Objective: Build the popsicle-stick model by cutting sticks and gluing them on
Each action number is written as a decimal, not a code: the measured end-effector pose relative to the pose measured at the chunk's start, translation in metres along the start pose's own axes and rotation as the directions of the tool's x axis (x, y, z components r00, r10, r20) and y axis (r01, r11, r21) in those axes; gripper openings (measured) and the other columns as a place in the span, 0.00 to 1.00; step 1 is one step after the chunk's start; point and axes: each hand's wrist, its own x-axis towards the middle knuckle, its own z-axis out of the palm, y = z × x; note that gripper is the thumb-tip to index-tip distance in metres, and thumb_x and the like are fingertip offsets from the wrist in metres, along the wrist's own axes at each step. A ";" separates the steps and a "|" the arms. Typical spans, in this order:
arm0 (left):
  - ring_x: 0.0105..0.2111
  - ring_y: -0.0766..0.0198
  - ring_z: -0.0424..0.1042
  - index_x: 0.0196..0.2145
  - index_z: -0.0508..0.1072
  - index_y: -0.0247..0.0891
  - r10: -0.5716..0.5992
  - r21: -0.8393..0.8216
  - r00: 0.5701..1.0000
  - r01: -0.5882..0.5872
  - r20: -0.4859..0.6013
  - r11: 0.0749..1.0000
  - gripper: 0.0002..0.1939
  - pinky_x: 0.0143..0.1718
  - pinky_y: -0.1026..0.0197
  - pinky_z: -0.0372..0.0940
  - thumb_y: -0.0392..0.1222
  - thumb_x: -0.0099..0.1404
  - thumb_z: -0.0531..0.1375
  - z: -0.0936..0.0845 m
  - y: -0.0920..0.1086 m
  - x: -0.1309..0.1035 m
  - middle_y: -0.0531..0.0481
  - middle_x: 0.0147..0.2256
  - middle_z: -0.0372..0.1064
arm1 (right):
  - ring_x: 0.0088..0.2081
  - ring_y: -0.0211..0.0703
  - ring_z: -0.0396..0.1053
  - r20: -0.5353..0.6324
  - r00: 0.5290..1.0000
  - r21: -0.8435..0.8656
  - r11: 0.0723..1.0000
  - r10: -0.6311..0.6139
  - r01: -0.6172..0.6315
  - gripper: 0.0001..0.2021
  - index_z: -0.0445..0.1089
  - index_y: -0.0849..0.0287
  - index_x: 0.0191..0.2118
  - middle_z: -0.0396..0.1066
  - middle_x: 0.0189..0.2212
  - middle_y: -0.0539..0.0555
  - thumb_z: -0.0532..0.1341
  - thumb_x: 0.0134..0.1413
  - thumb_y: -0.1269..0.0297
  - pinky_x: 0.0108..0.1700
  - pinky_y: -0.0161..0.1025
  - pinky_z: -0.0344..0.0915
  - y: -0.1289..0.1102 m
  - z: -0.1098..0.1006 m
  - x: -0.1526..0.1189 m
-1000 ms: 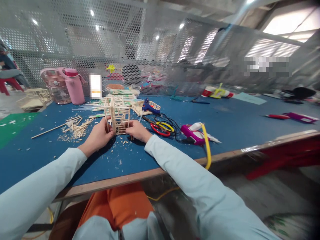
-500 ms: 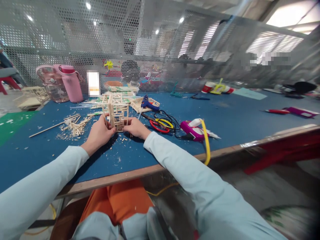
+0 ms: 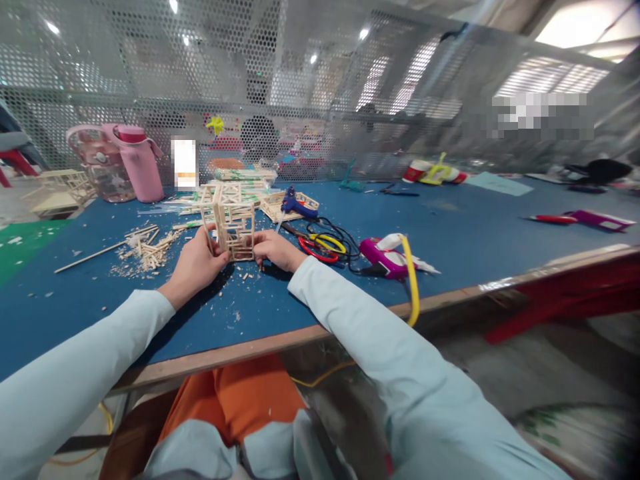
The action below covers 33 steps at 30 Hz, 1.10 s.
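Observation:
A small upright frame of thin wooden sticks (image 3: 235, 223) stands at the table's near middle. My left hand (image 3: 200, 263) grips its left side, with the thumb along the lower front and the fingers partly hidden behind the sticks. At the right side, my right hand (image 3: 277, 251) has its fingers curled together, their tips against or just beside the frame's lower right edge. Whatever the right fingertips pinch is too small to make out. A pile of cut stick pieces (image 3: 153, 253) lies left of my left hand. Small scraps are scattered below the frame.
Right of my hands lie a blue glue gun (image 3: 299, 205), red- and yellow-handled scissors (image 3: 320, 249) with black cord, and a purple glue gun (image 3: 385, 257). Pink bottles (image 3: 141, 167) stand back left. Bundled sticks (image 3: 245, 177) lie behind the frame. A perforated metal screen (image 3: 320, 87) rises behind.
My right hand has drawn slightly right, its fingertips shifting from inside the frame's lower right part to its edge. My left hand keeps its grip on the frame.

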 end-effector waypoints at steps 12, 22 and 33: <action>0.26 0.62 0.69 0.53 0.59 0.32 0.020 -0.064 0.999 -0.018 0.038 0.998 0.32 0.31 0.60 0.63 0.45 0.52 0.60 -0.003 -0.004 0.000 0.53 0.27 0.68 | 0.37 0.42 0.69 0.061 0.997 0.226 0.974 -0.039 0.024 0.30 0.69 0.61 0.42 0.73 0.41 0.56 0.52 0.24 0.78 0.25 0.29 0.64 -0.008 -0.030 -0.010; 0.30 0.61 0.70 0.55 0.57 0.35 0.081 -0.211 0.995 -0.067 0.055 0.975 0.33 0.35 0.57 0.64 0.41 0.51 0.59 -0.008 -0.012 0.002 0.51 0.30 0.69 | 0.20 0.29 0.61 -0.650 0.753 0.370 0.823 -0.102 0.431 0.10 0.58 0.57 0.26 0.64 0.19 0.44 0.59 0.52 0.60 0.20 0.26 0.57 -0.024 -0.064 -0.016; 0.33 0.62 0.69 0.48 0.63 0.34 0.108 -0.388 0.992 -0.072 0.072 0.919 0.26 0.33 0.60 0.64 0.41 0.49 0.58 -0.022 -0.020 0.006 0.49 0.34 0.68 | 0.11 0.26 0.46 -0.682 0.708 0.273 0.834 -0.183 0.479 0.20 0.51 0.56 0.22 0.50 0.12 0.38 0.61 0.49 0.50 0.13 0.27 0.43 -0.015 -0.059 -0.010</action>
